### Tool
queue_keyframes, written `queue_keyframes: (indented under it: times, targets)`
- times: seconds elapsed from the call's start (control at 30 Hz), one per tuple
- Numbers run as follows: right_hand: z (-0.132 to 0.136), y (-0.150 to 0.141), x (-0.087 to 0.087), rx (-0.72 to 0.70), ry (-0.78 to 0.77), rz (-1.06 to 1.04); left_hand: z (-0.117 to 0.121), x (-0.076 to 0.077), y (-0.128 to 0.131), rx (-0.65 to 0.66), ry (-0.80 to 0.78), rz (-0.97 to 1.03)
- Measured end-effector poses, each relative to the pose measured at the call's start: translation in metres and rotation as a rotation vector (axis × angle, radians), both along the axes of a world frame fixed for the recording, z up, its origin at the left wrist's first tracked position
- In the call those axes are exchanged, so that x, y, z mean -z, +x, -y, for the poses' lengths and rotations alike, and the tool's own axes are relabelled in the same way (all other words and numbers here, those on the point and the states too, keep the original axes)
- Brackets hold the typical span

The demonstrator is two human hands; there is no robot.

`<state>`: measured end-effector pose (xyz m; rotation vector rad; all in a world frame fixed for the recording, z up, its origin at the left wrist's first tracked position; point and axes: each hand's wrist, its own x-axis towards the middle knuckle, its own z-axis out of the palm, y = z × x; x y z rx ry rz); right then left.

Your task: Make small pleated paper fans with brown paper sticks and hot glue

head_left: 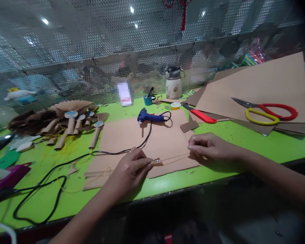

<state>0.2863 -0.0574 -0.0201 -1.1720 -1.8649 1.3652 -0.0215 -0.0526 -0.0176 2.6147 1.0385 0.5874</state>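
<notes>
Noted above the brown sheets, near the front edge of the table: left hand nearly closed, thumb and index finger pinching a small brown piece with shiny bits on top. Noted to its right: right hand with thumb and index finger closed in a pinch on a thin cord, remaining fingers curled. Observed two strands of the cord running nearly straight between small brown piece and right hand. Unable to tell how the cord is fastened at the piece.

Found lying on the far part of the brown sheets: a blue glue gun, with a black cable looping across to the left side of the table. Recorded toward the far left corner: a cluster of paper fans with tube handles and round blue labels, yellow string beside and beneath. Recorded toward the far edge, left to right: a lit phone, a blue tape roll, a yellow spool and a lidded bottle. Found toward the right edge: large scissors, one handle loop red, one yellow, resting on large brown paper; just left, a red-handled tool.
</notes>
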Motion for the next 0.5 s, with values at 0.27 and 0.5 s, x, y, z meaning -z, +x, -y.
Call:
queue_keyframes:
  times: [0.27,0.5]
  targets:
    - [0.002,-0.002,-0.01,0.028,0.185,0.273,0.0,0.001,-0.002,-0.019,-0.015,0.027]
    - [-0.003,-0.007,-0.01,0.064,0.189,0.34,-0.004,0.003,-0.002,0.011,0.026,-0.004]
